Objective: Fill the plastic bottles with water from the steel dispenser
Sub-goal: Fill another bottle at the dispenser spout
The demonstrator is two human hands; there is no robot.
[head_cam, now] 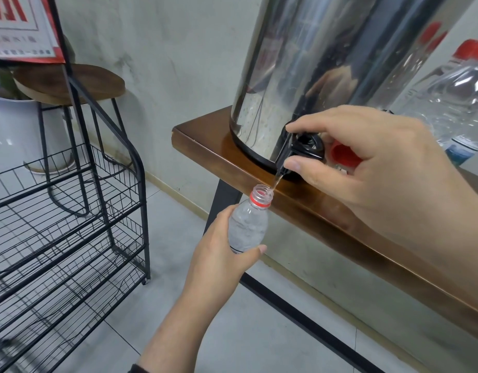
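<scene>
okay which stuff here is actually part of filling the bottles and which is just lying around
In use: steel dispenser, its black tap, open bottle held by left hand, right hand pinching the tap, capped bottles, loose red cap.

Lying about: wire rack, stool, white plant pot, red sign.

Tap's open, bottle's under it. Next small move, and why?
Probably hold steady and keep the tap pressed. The right hand pinches its lever, a thin stream falls into the open neck of the bottle gripped by the left hand, and the fill level isn't clearly readable yet.
</scene>
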